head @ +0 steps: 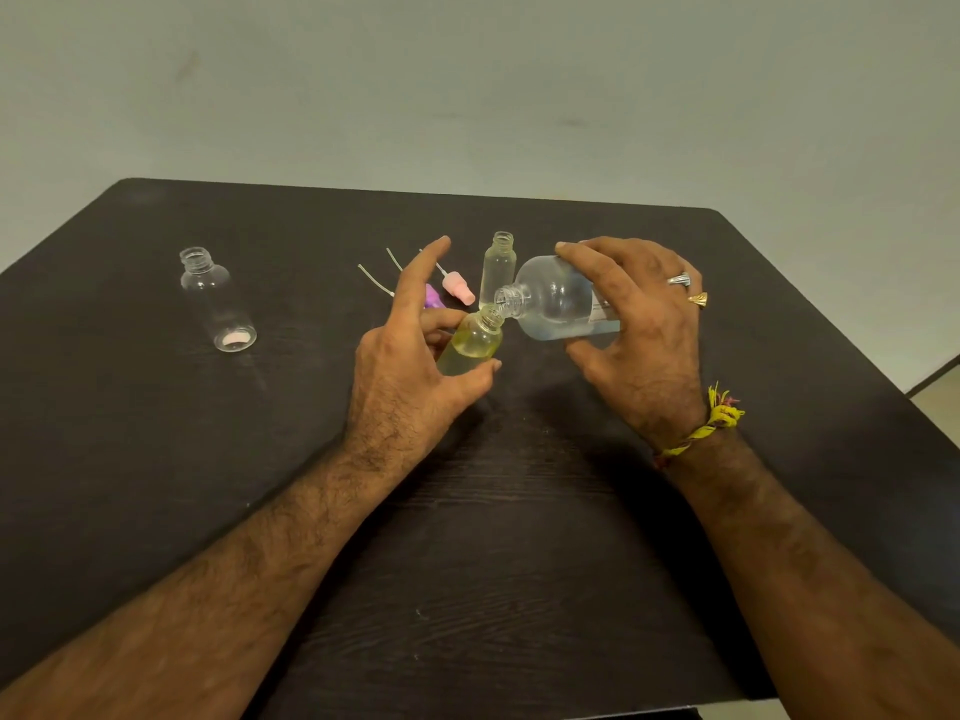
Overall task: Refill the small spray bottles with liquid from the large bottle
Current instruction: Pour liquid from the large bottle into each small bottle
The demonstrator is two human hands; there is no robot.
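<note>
Pouring is under way in the head view: the right hand (pixel 641 324) has its grip wrapped round the large bottle (pixel 558 298), tipped nearly flat, its open mouth just beside the neck of a small bottle (pixel 472 343). The left hand (pixel 415 350) pinches that small bottle between thumb and lower fingers, index finger raised clear, and tilts it toward the large one. It holds yellowish liquid and looks mostly full.

The main risk, as I judge it, is a spill. Both necks are narrow, so a slight drift of either hand would send liquid down the outside onto the desk (pixel 156 459). Overfilling is likely too if the tilt is not eased soon. The light pinch could also let a wet bottle slip.

A second small bottle (pixel 497 265) stands uncapped just behind the large one, close enough to be knocked over when the right hand swings back. A third bottle (pixel 218 298) stands well apart on the left.

Hard to make out: whether a stream is flowing, and whether the mouths touch. The purple spray cap (pixel 432 296) is half hidden behind the left hand; the pink cap (pixel 458 287) beside it lies in plain sight. The large bottle's label is covered by fingers.
</note>
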